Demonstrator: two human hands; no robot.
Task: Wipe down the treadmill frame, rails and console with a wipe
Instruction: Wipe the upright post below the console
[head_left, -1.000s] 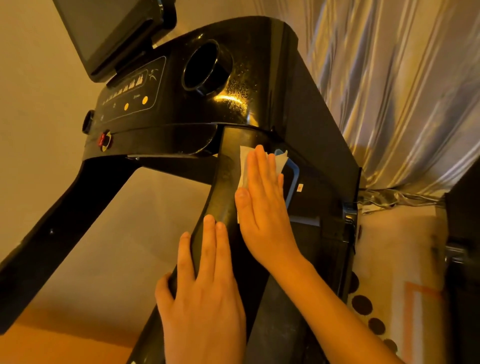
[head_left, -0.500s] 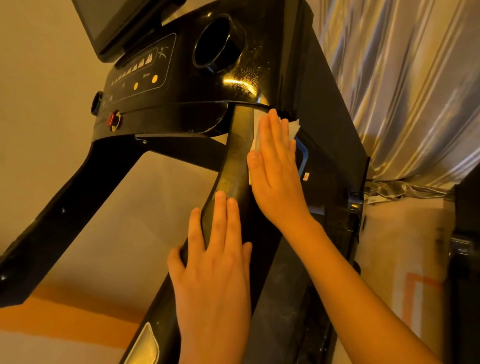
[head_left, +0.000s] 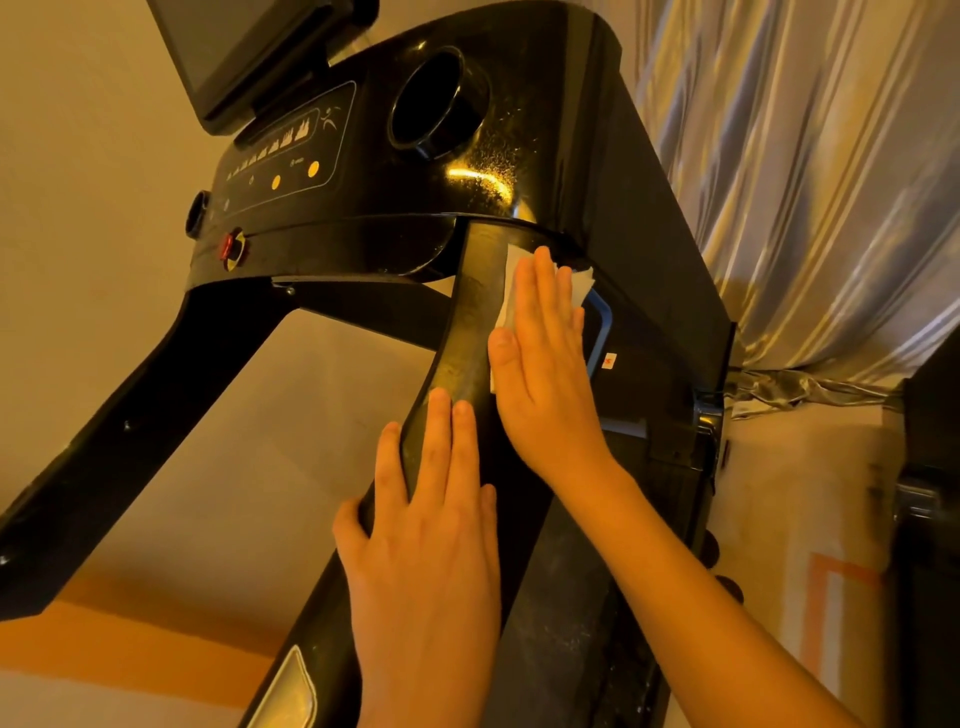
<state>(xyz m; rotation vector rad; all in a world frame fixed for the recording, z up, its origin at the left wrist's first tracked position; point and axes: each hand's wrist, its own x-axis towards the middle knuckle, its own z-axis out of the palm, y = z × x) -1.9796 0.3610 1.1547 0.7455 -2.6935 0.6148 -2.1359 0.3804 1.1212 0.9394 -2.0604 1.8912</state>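
Below the console (head_left: 467, 171), right hand (head_left: 545, 374) flat, pressing wipe (head_left: 581, 285) on upward-slanting rail (head_left: 470, 322), left hand (head_left: 431, 545) flat lower down

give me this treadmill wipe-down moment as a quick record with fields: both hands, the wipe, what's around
right hand: flat, fingers straight, pressing the white paper wipe on the black treadmill rail just below the console
left hand: flat on the same rail, lower down, holding nothing
wipe: mostly covered by the hand, edges showing
glossy black console: round cup holder, red knob at its lower left
background: silver striped curtain on the right
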